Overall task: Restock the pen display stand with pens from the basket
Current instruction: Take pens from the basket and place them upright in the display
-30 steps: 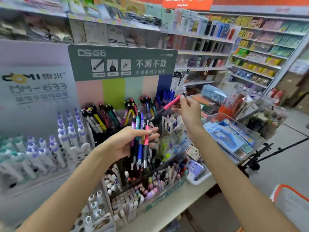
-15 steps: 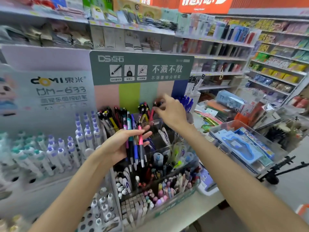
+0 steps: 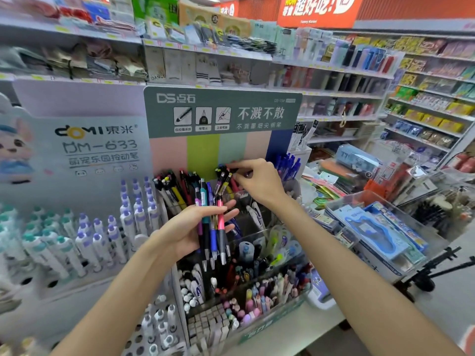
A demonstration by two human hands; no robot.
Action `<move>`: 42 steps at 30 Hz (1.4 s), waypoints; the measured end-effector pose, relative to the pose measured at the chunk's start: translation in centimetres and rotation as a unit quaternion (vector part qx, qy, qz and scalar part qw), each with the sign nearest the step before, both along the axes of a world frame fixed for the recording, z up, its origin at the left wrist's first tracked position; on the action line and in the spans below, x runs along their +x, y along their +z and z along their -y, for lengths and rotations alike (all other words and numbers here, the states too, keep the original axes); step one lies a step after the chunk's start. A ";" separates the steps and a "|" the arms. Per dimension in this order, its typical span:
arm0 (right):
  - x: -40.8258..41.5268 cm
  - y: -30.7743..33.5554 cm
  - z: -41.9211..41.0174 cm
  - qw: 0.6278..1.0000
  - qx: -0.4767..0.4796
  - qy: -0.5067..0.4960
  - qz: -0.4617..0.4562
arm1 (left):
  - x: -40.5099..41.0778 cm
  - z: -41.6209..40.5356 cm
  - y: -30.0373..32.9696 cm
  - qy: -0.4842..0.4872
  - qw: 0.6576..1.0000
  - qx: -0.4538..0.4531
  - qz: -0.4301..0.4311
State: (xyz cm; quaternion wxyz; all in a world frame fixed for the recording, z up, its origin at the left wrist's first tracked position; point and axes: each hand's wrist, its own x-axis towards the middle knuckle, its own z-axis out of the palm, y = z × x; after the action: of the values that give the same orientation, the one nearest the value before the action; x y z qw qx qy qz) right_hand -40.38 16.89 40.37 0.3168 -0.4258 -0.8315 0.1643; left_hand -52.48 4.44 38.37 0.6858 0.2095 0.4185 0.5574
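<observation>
Left hand (image 3: 190, 228) gripping a bundle of slim plastic pens (image 3: 212, 232), right hand (image 3: 257, 179) pinching a pen top at the "DS" display stand (image 3: 221, 114), beside the "DOMI DM-633" board (image 3: 95, 145).

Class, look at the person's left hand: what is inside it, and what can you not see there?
The left hand holds a bundle of pens, tips down: teal, blue, pink and purple barrels show. Fingers cover the middle of the barrels, so an exact count is uncertain.

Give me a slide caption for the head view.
Right hand sets a pen into the display stand while left hand holds a bunch of pens.
</observation>
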 end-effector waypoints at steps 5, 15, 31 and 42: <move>0.3 0.8 1.3 0.997 0.006 -0.011 -0.070 | 0.2 0.2 -0.2 -0.034 0.999 0.025 -0.011; 3.3 0.7 4.3 0.964 -0.263 0.035 0.028 | 1.1 0.4 -1.0 -0.076 0.989 0.079 -0.094; 2.7 1.3 4.9 0.947 -0.313 0.024 -0.061 | 0.9 0.1 -0.8 -0.061 0.987 0.095 -0.114; 4.1 4.0 1.5 0.914 0.013 -0.104 -0.391 | -0.4 0.6 -1.4 -0.010 0.991 0.071 -0.112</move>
State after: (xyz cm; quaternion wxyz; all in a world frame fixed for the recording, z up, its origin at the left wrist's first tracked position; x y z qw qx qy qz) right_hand -36.27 15.42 44.35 0.6377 -0.4076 -0.5941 0.2726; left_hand -52.89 3.88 36.93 0.6233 0.3232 0.4499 0.5520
